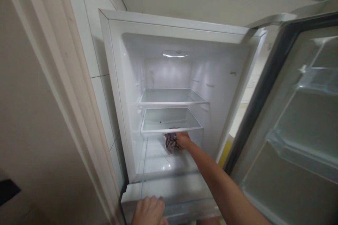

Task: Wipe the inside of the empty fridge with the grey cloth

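Note:
My right hand (182,138) reaches deep into an open white fridge (182,28) and is closed on a crumpled, patterned dark cloth (171,143). Hand and cloth are just below the front edge of the lower glass shelf (171,130), over the fridge's lower surface. Part of the fingers is hidden by the cloth and the shelf edge. At the bottom of the view, my left hand (150,211) rests with curled fingers at the drawer front (185,209). What its fingers hold there is hard to make out.
An upper glass shelf (173,96) spans the fridge under a lit lamp (174,54). To the right stands the open fridge door (298,119) with clear racks. A door frame (66,77) and white wall tiles (101,95) run along the left side.

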### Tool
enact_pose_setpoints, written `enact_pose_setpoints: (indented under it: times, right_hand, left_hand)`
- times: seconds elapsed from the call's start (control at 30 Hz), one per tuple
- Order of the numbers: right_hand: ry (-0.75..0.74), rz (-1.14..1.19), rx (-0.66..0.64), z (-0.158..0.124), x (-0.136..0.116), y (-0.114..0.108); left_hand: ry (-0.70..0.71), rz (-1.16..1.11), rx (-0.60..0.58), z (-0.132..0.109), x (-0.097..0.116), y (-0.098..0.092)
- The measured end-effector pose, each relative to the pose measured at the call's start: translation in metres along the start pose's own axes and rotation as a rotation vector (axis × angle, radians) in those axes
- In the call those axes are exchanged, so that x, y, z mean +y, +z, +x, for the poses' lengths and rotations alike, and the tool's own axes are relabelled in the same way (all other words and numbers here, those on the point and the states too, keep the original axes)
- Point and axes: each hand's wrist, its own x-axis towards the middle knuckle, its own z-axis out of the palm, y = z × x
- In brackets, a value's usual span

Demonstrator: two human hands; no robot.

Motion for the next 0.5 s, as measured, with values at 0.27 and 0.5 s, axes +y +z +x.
enact_pose_setpoints:
  times: [0.27,0.5]
  right_hand:
    - [0.057,-0.085,-0.05,-0.074,0.013,-0.007]
    - [-0.124,0.086,-0.379,-0.098,-0.025,0.003]
  left_hand:
    - [-0.005,-0.045,-0.138,0.004,0.003,-0.023]
    - [-0.015,-0.022,-0.197,-0.001,0.022,-0.06]
